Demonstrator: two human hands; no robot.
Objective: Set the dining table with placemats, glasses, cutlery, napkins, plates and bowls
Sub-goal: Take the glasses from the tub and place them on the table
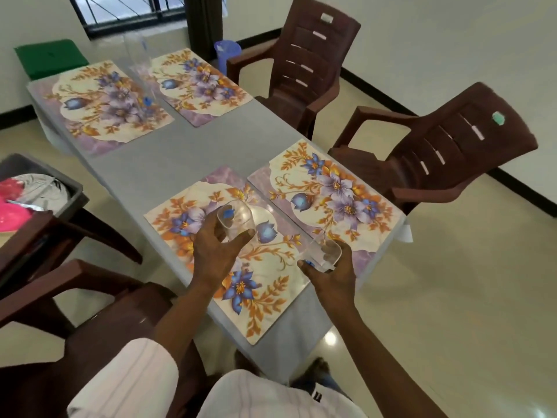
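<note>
The left hand (215,251) curls its fingers round a tilted clear glass (238,220), held above the near mat (256,297). The right hand (330,276) grips a second glass (325,251), just beside the first and over the edge of the right mat (331,188). Well beyond both hands, two far mats (99,101) lie on the counter (187,155).

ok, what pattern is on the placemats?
The placemats are floral: blue-purple flowers, orange leaves on cream; head view.
</note>
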